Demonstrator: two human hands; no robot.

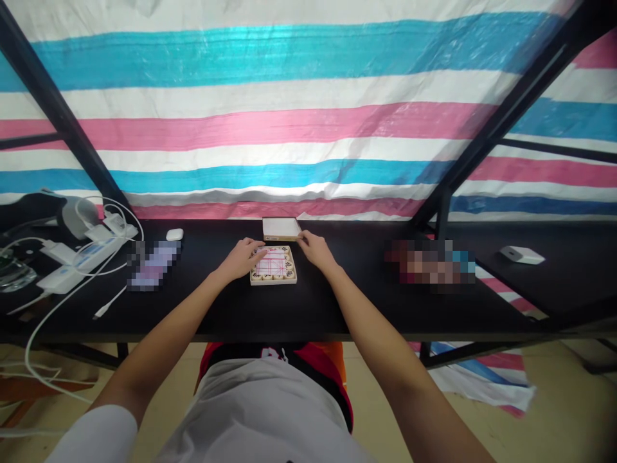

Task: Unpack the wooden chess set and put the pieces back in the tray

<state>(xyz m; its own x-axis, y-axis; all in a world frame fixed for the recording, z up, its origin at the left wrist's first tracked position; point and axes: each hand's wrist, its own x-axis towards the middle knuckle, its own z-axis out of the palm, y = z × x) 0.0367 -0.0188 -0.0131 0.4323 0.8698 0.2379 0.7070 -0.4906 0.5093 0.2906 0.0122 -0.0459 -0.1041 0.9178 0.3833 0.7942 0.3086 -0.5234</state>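
Note:
A small square game board point(273, 265) with red lines and round wooden pieces along its edges lies on the black table point(308, 308). My left hand point(242, 256) rests at the board's upper left corner, fingers curled onto the pieces there. My right hand point(314, 247) sits at the upper right corner, fingertips pinched near the board's far edge. What either hand holds is too small to make out. A pale box lid point(281, 228) lies just behind the board.
A power strip, chargers and white cables point(81, 257) crowd the table's left end beside a white mouse-like object point(174, 234). Blurred patches lie left and right of the board. A white box point(521, 254) sits on a second table at right. A striped tarp hangs behind.

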